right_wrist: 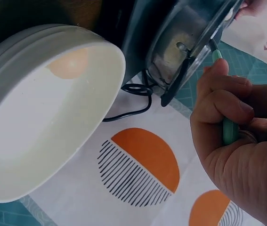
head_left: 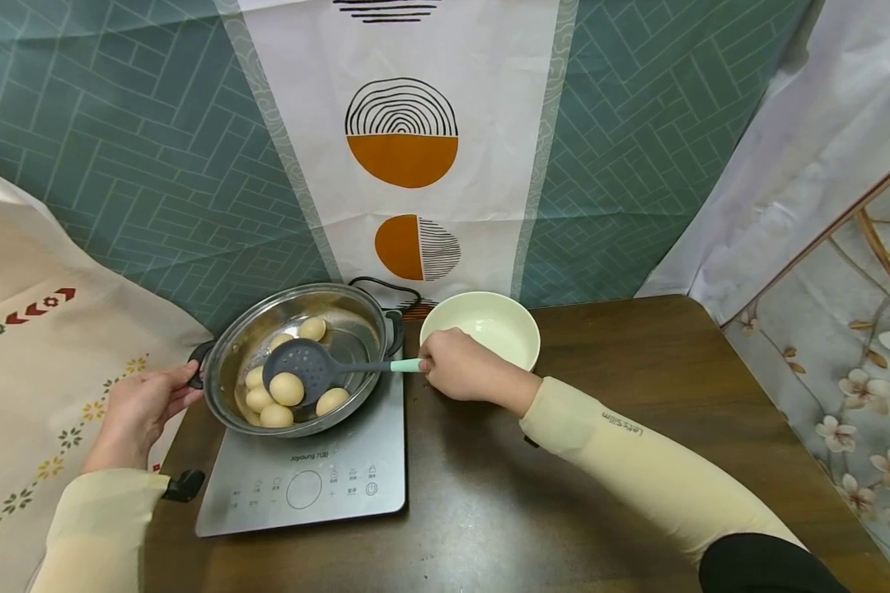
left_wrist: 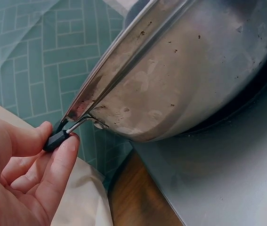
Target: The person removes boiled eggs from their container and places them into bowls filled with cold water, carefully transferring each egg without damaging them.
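Loosely clustered eggs (head_left: 259, 400) in steel pan (head_left: 356, 329), one on skimmer (head_left: 297, 358), bowl (head_left: 489, 319) nearby

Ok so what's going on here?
A person's left hand pinches the side handle of a metal pan holding eggs, set on a Joyoung cooktop. The right hand grips a slotted skimmer over the pan, one egg seemingly on it. A cream bowl stands to the pan's right.

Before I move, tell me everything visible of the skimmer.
The skimmer looks plastic: a perforated dark grey head, a grey shaft, a mint-green handle. The head is within the pan's outline, an egg on or against it. The shaft crosses the rim, contact unclear. The right hand grips the handle.
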### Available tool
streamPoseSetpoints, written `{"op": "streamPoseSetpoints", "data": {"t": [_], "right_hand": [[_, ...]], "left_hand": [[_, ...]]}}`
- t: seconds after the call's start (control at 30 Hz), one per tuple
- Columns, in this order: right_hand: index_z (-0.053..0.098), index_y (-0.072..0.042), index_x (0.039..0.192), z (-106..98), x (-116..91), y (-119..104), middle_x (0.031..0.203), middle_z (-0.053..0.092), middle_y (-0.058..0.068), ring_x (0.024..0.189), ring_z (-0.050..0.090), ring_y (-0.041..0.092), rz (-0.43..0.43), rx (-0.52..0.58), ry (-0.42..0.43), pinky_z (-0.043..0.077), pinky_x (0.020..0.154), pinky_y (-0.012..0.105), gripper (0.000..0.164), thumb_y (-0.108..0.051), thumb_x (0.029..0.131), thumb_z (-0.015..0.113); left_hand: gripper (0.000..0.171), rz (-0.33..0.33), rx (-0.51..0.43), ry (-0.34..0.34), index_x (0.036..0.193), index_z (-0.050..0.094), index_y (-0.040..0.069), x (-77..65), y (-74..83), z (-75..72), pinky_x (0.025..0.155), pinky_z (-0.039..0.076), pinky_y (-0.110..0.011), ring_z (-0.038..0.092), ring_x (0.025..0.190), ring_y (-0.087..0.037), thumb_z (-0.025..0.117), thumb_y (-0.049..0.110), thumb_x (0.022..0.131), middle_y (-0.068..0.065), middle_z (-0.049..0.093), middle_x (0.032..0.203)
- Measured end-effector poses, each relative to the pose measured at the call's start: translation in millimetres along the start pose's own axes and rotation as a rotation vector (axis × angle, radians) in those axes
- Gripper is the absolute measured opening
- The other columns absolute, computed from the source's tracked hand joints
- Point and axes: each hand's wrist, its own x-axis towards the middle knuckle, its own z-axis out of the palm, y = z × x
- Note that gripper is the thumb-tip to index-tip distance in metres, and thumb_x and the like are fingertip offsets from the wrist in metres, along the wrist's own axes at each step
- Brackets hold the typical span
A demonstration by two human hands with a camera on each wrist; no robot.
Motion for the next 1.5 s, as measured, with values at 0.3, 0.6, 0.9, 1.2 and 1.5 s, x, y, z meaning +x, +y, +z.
{"op": "streamPoseSetpoints", "data": {"t": [0.3,0.6,0.9,1.2,1.5], "right_hand": [[0.066,-0.013,0.068,-11.3,-5.6,-1.0,0.062,0.053,-0.003,0.062,0.043,0.011,-0.007,0.057,0.032,0.036,0.054,0.018,0.027,-0.011,0.092,0.054],[0.068,-0.011,0.072,-14.5,-7.1,0.5,0.064,0.056,-0.004,0.063,0.046,0.011,0.001,0.091,0.054,0.036,0.057,0.018,0.024,-0.008,0.091,0.055],[0.071,-0.010,0.080,-13.0,-5.5,4.2,0.069,0.061,-0.003,0.063,0.048,0.011,0.038,0.093,0.086,0.039,0.057,0.019,0.018,-0.009,0.091,0.056],[0.071,-0.009,0.084,-16.8,-7.7,7.8,0.071,0.061,-0.001,0.061,0.047,0.011,0.064,0.113,0.076,0.038,0.055,0.019,0.016,-0.008,0.091,0.056],[0.070,-0.010,0.084,-23.2,-11.9,11.5,0.071,0.063,0.000,0.056,0.046,0.009,0.085,0.153,0.079,0.036,0.050,0.017,0.017,-0.009,0.092,0.055]], "left_hand": [[0.007,-0.012,0.017,0.018,0.075,0.075,0.018,-0.1,-0.2,0.3,0.060,0.060,-0.026,0.069,0.059,-0.014,0.073,0.020,0.082,0.001,0.071,0.068],[0.007,0.005,-0.001,-0.003,0.075,0.075,0.017,-0.4,0.8,0.2,0.060,0.060,-0.027,0.070,0.059,-0.015,0.073,0.018,0.082,0.000,0.071,0.068],[0.008,0.001,0.012,0.009,0.074,0.075,0.017,-1.0,1.5,1.4,0.059,0.060,-0.027,0.069,0.058,-0.015,0.073,0.019,0.081,0.000,0.071,0.066],[0.008,-0.011,0.016,0.016,0.074,0.075,0.017,-2.4,1.5,2.6,0.060,0.061,-0.027,0.069,0.059,-0.014,0.073,0.020,0.081,0.001,0.071,0.068],[0.010,-0.022,0.029,0.040,0.072,0.075,0.018,-3.4,1.9,3.4,0.059,0.060,-0.027,0.069,0.059,-0.014,0.073,0.020,0.082,0.001,0.070,0.067]]}}
